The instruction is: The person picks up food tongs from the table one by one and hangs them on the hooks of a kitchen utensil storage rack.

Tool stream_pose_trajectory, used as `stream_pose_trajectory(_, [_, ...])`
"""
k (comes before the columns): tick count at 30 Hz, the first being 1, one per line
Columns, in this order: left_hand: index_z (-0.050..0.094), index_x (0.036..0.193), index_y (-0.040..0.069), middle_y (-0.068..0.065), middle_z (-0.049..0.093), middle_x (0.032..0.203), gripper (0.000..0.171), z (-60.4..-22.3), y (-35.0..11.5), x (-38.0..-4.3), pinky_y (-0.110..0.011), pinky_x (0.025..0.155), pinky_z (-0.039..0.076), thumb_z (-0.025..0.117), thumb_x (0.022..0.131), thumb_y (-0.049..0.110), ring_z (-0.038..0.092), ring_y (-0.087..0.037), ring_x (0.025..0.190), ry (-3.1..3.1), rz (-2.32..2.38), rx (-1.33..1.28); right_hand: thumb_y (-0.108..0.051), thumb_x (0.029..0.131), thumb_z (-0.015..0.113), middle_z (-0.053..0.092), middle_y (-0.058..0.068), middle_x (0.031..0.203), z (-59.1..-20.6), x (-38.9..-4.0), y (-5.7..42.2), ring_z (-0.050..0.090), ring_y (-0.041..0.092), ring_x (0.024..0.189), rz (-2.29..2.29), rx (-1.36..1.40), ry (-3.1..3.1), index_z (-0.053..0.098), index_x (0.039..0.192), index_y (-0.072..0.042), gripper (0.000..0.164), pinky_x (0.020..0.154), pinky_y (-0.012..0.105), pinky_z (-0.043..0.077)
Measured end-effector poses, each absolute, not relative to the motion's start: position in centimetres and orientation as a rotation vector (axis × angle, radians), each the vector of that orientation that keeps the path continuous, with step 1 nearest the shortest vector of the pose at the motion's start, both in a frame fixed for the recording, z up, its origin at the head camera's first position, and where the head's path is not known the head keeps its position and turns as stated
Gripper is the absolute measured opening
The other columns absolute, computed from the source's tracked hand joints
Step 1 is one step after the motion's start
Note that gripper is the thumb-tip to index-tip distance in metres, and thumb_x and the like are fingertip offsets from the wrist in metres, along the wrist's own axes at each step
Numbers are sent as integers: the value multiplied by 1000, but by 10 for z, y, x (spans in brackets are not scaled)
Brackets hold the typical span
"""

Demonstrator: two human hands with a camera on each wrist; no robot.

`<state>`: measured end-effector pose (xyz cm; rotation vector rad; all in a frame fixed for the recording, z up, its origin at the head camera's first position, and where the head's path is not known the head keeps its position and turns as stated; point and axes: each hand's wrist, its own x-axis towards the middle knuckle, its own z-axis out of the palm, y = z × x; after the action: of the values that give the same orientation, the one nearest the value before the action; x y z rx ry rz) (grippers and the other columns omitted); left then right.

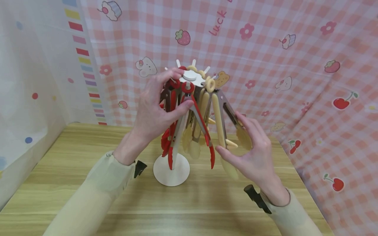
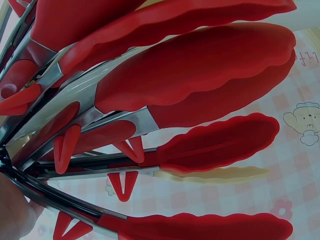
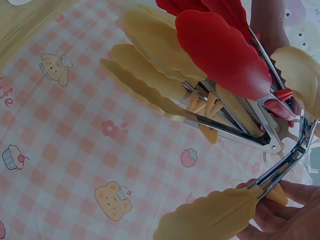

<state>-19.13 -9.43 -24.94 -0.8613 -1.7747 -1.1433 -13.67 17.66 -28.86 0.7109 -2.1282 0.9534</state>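
Observation:
A white stand with a round base (image 1: 165,177) and a hooked top disc (image 1: 190,76) carries red and cream tongs. At the top left, my left hand (image 1: 153,108) curls round the hanging red tongs (image 1: 203,126), its thumb across their upper part and its fingers reaching the disc's rim. Their scalloped red heads (image 2: 200,70) fan out in the left wrist view. On the right side, my right hand (image 1: 254,154) holds a pair of cream tongs (image 1: 218,118) by its spread arms, thumb on one and fingers on the other. The ring of these tongs is up at a hook.
More cream tongs (image 3: 145,95) hang behind, close together. The stand is on a wood-grain table (image 1: 118,200), with a pink checked cloth (image 1: 230,42) rising behind and to the right. A white dotted cloth (image 1: 35,65) hangs at the left.

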Motion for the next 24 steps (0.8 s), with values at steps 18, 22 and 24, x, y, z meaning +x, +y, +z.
stream_pose_trajectory(18, [52, 137, 3, -19, 63, 139, 57, -250, -95, -192, -20, 91, 52, 80, 90, 20, 57, -28, 128, -1764, -1156, -879, -36, 75, 91, 69, 18, 131, -289, -139, 175, 63, 29, 118, 958, 746, -2119, 57, 150, -11, 86, 104, 15, 43])
stream_pose_trajectory(22, [51, 137, 3, -19, 63, 139, 57, -250, -95, -193, -19, 91, 52, 79, 91, 21, 57, -29, 127, -1763, -1147, -883, -45, 79, 89, 68, 18, 133, -289, -139, 175, 63, 31, 119, 958, 755, -2122, 57, 151, -11, 86, 106, 14, 42])
stream_pose_trajectory(24, [51, 137, 3, -19, 63, 139, 58, -250, -95, -193, -19, 90, 52, 80, 90, 20, 57, -28, 127, -1761, -1147, -882, -44, 79, 89, 68, 18, 133, -289, -139, 175, 63, 32, 120, 958, 760, -2123, 57, 151, -11, 85, 107, 14, 42])
